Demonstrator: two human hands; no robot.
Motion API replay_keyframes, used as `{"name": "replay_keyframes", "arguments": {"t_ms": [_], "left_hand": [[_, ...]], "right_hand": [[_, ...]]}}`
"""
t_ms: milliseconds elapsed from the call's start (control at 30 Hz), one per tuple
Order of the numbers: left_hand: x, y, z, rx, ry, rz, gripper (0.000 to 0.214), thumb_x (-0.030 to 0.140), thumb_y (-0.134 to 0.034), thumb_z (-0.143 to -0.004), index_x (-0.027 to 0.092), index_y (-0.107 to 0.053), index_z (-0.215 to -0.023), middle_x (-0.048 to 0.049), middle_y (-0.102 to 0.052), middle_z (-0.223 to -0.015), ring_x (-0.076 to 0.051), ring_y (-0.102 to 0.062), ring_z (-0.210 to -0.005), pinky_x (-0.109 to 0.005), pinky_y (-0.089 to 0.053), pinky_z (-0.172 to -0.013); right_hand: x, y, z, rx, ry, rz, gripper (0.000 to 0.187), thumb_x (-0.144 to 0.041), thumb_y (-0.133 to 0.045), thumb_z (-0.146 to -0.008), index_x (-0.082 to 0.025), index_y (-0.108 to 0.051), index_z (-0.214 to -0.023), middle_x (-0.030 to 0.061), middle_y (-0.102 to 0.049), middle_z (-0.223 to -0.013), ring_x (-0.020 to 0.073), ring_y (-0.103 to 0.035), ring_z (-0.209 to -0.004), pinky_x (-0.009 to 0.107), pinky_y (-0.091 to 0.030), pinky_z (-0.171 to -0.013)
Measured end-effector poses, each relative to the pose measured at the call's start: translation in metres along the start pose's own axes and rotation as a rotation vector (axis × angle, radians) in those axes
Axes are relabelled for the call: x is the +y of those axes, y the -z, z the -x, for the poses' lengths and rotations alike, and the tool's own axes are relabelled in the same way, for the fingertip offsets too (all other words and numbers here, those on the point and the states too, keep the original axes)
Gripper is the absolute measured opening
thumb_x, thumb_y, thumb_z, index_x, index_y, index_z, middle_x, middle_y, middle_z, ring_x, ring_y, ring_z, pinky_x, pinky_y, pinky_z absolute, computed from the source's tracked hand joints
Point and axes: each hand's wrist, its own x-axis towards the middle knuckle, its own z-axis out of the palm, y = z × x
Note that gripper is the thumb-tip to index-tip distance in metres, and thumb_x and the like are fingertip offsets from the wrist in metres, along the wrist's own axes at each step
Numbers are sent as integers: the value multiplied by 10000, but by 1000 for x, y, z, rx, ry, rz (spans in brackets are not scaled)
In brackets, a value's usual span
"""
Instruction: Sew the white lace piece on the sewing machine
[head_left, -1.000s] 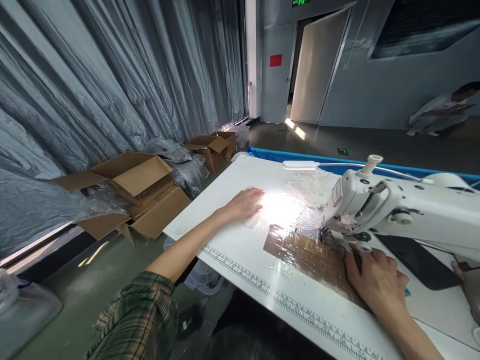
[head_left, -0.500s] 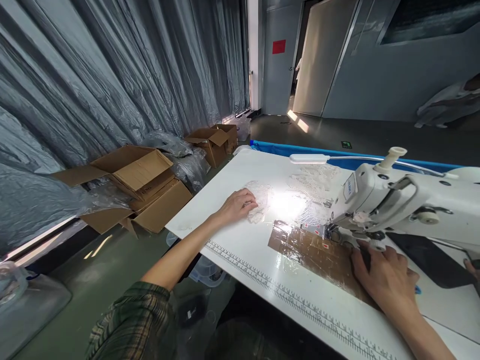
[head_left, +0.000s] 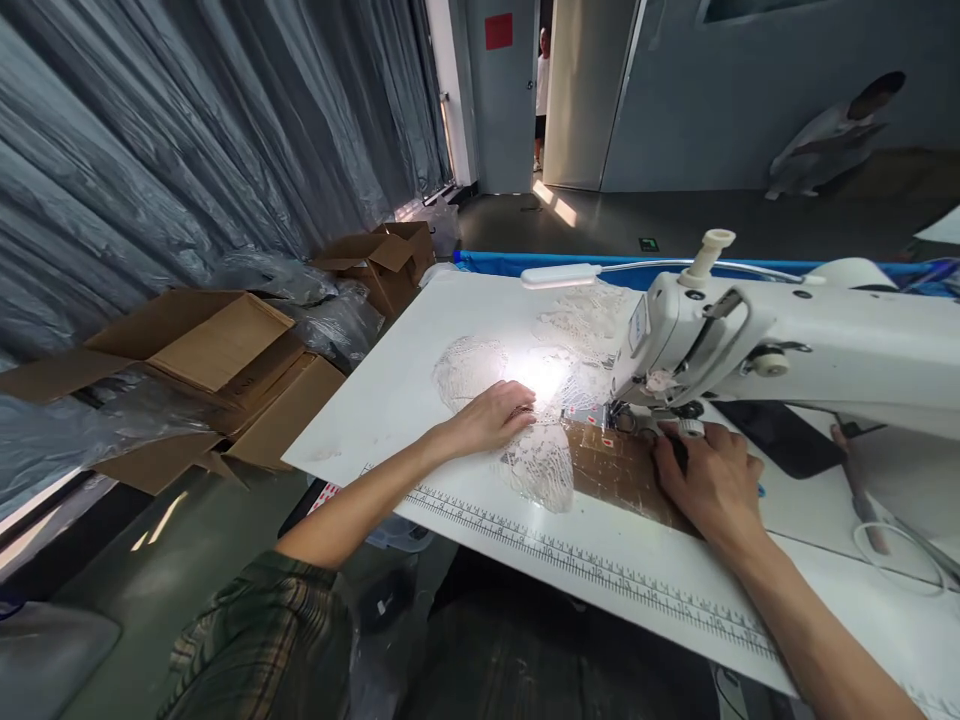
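Left hand (head_left: 491,418) flat, fingers loosely spread on white lace piece (head_left: 536,465); right hand (head_left: 709,480) pressing brown taped patch (head_left: 622,470), fingers curled. Open brown cardboard boxes (head_left: 199,345) beside white desk (head_left: 390,400), contents unclear.

My head view is fairly dim overall, with one hard bright pool from the lamp bar (head_left: 561,275) on the white table (head_left: 390,400). That pool burns out the lace piece (head_left: 540,465) near my left hand (head_left: 491,418), so its pattern there is, I think, unreadable. Daylight enters through the doorway (head_left: 546,95) and streaks the floor (head_left: 675,215). The plastic curtain (head_left: 187,150) shows soft sheen. Straight lines bow toward the edges, and the corners look slightly soft.
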Motion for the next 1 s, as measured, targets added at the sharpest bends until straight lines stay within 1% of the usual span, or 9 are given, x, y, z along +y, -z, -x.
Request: {"name": "replay_keyframes", "arguments": {"t_ms": [133,200,333,467,533,733,800,900,1000], "left_hand": [[-6,-6,2,56,39,-17,168,261,-512,-967,162,-550,-838,-60,-636,-1020,-176,-588,-949,-331,-482,-835],[-3,-6,3,71,43,-63,225,285,-475,-986,158,-549,-816,-43,-639,-915,-160,-583,-831,-324,-477,-777],[23,0,1,90,37,47,240,311,-488,-985,145,-615,-866,-18,-645,-787,-124,-567,-670,-267,-465,-643],[60,3,3,73,52,466,165,280,-574,-938,163,-687,-963,-36,-702,-880,-119,-644,-766,-231,-514,-667],[73,3,5,4,39,561,189,252,-562,-938,177,-683,-1062,-50,-714,-971,-125,-660,-842,-241,-533,-728],[62,17,-3,-87,92,427,318,328,-482,-979,175,-598,-1233,-17,-665,-803,-93,-583,-644,-221,-480,-602],[49,23,-14,-81,88,299,316,324,-474,-981,161,-586,-1228,-24,-663,-835,-103,-593,-678,-233,-479,-626],[30,21,-36,-65,50,-38,274,245,-491,-954,137,-588,-1187,-62,-654,-938,-163,-614,-810,-296,-494,-709],[16,4,-63,-79,18,-216,250,254,-434,-967,137,-603,-1110,-98,-621,-1040,-216,-607,-924,-338,-506,-752]], "right_hand": [[-2,6,1,53,75,-220,441,-387,-374,-918,-131,-705,-1058,180,-641,-1025,322,-577,-953,441,-469,-784],[-6,12,3,-16,115,-421,410,-399,-409,-919,-155,-706,-1060,136,-676,-945,263,-612,-850,385,-491,-737],[-21,26,9,-343,144,-787,383,-463,-486,-910,-200,-703,-1085,73,-714,-899,204,-636,-757,344,-525,-696],[-39,39,13,-689,199,-1092,562,-469,-621,-845,-211,-551,-1339,83,-685,-1111,215,-647,-944,365,-546,-831],[-47,43,15,-780,227,-1204,592,-454,-647,-831,-210,-523,-1357,71,-684,-1072,195,-644,-922,345,-542,-832],[-45,34,12,-776,112,-1212,411,-548,-568,-850,-201,-670,-1045,48,-685,-844,184,-615,-759,298,-502,-652],[-41,28,4,-706,81,-1041,412,-579,-510,-867,-202,-673,-897,45,-669,-766,179,-592,-674,297,-457,-596],[-37,22,-9,-457,-10,-565,402,-575,-500,-861,-218,-631,-731,26,-598,-583,184,-538,-563,304,-361,-542],[-33,18,-15,-362,6,-454,371,-540,-469,-882,-226,-615,-749,26,-613,-595,186,-546,-547,304,-346,-542]]}}
